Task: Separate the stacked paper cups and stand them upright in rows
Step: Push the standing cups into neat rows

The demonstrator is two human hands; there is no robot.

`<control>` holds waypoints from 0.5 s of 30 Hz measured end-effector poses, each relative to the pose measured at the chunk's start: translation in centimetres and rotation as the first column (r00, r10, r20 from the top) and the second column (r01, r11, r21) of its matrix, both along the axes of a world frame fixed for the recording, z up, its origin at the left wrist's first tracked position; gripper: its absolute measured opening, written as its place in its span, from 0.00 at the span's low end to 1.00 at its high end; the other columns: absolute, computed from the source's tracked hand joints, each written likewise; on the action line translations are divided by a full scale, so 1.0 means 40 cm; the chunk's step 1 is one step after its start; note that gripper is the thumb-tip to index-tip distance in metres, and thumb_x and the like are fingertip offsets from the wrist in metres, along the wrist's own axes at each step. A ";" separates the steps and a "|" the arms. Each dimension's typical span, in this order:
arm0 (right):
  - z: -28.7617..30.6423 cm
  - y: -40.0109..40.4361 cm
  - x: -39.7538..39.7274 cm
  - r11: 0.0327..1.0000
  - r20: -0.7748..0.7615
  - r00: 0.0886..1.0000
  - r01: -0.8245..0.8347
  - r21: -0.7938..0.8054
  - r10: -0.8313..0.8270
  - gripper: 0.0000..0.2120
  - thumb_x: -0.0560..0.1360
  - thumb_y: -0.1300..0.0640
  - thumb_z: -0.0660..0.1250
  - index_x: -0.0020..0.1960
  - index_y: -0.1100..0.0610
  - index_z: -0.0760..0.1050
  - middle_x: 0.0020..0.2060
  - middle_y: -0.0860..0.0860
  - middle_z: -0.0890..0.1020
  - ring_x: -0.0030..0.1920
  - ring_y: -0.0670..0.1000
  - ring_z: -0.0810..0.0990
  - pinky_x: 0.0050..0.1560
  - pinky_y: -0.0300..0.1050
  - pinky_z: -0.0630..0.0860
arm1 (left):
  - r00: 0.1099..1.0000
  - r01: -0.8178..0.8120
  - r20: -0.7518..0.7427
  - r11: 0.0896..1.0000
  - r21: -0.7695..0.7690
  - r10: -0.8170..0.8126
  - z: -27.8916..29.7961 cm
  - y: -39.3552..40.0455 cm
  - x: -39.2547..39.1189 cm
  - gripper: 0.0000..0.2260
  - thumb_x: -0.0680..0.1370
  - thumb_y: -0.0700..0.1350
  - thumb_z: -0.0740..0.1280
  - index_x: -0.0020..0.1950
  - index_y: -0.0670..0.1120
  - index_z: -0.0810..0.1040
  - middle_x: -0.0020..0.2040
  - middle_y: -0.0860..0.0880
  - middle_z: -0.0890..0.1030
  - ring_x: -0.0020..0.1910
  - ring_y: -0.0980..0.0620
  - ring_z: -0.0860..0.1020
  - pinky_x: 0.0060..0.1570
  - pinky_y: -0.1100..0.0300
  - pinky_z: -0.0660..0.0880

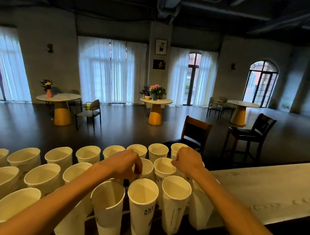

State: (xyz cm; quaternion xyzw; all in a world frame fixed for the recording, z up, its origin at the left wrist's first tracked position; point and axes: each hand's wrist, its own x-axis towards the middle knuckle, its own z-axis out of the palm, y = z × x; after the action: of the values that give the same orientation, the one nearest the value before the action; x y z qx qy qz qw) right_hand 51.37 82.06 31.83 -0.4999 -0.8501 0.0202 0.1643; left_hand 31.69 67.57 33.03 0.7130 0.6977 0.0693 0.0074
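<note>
Nearest, at 6 o'clock: three tall white paper cups standing upright in a row, the left one point(107, 204) with a torn rim, the middle one point(142, 204) bearing dark handwriting, the right one point(175, 201) just beside it. At 8 to 9 o'clock: further rows of white paper cups point(41, 180), upright and close-packed, running off the left edge. Centre: two bare forearms reaching in from the lower corners. Left hand point(127, 166), fingers curled downward, pinching the near rim of a cup point(147, 167) in the second row. Right hand point(188, 159), fingers curled, gripping the rim of a cup point(164, 168) at its left; what lies beneath the palm is hidden. At 12 o'clock of the hands: the far row of cups point(138, 150), upright, rims nearly touching. At 3 o'clock: pale counter top point(266, 187) with a faint raised pattern. Beyond: two dark bar chairs point(197, 133), dark glossy floor, three round tables on yellow cone bases point(156, 106), two of them carrying potted flowers point(157, 90), curtained arched windows point(109, 70) along the far wall.
</note>
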 end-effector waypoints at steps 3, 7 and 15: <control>0.003 0.004 0.008 1.000 -0.018 1.000 -0.007 -0.019 0.007 0.13 0.73 0.45 0.70 0.47 0.55 0.82 0.44 0.53 0.84 0.46 0.53 0.82 0.50 0.49 0.81 | 1.000 0.023 -0.013 1.000 0.019 -0.023 0.011 -0.004 0.004 0.09 0.75 0.50 0.75 0.55 0.55 0.85 0.55 0.57 0.84 0.38 0.59 0.77 0.34 0.74 0.69; 0.015 -0.005 0.032 0.998 -0.101 0.994 -0.032 -0.051 0.027 0.14 0.74 0.43 0.70 0.48 0.54 0.83 0.44 0.51 0.84 0.45 0.51 0.81 0.43 0.42 0.75 | 0.998 0.052 0.030 0.997 0.059 -0.054 0.047 -0.015 0.018 0.09 0.76 0.48 0.74 0.56 0.52 0.85 0.55 0.55 0.83 0.39 0.59 0.76 0.34 0.73 0.68; 0.042 -0.108 0.102 0.984 -0.251 0.955 -0.172 -0.038 0.158 0.13 0.72 0.45 0.73 0.40 0.55 0.82 0.35 0.50 0.83 0.38 0.47 0.80 0.37 0.39 0.74 | 0.972 0.209 0.119 0.977 -0.040 -0.203 0.094 -0.133 0.118 0.14 0.72 0.62 0.73 0.49 0.54 0.86 0.46 0.60 0.82 0.43 0.56 0.78 0.38 0.61 0.77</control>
State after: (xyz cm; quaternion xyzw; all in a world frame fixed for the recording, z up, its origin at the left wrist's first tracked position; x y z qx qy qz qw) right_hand 55.46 77.75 33.52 -0.4255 -0.8607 0.1215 0.2516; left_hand 36.39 62.23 36.78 0.7758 0.6201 0.0907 0.0732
